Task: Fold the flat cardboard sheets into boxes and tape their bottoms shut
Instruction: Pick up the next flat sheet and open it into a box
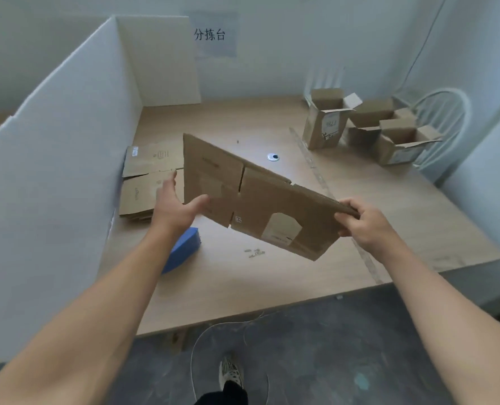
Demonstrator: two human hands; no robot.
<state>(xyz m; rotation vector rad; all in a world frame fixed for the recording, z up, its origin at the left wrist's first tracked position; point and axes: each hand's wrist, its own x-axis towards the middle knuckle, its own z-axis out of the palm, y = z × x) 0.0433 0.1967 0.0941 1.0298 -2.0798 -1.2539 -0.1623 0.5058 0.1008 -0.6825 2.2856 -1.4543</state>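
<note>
A flat brown cardboard sheet (260, 197) hangs tilted above the wooden table (272, 276), with a pale label patch near its lower edge. My right hand (365, 223) pinches its right corner, fingers curled over the edge. My left hand (175, 206) is at its left edge with fingers straight behind the sheet and the thumb on the front. A stack of flat cardboard sheets (149, 182) lies on the table against the white partition. A blue tape dispenser (184, 249) sits under my left forearm.
Several folded open boxes (365, 127) stand at the table's far right beside a white chair (444, 124). A white partition (53, 171) walls the left side. A clear ruler strip (316, 168) and a small round white object (273, 156) lie on the table.
</note>
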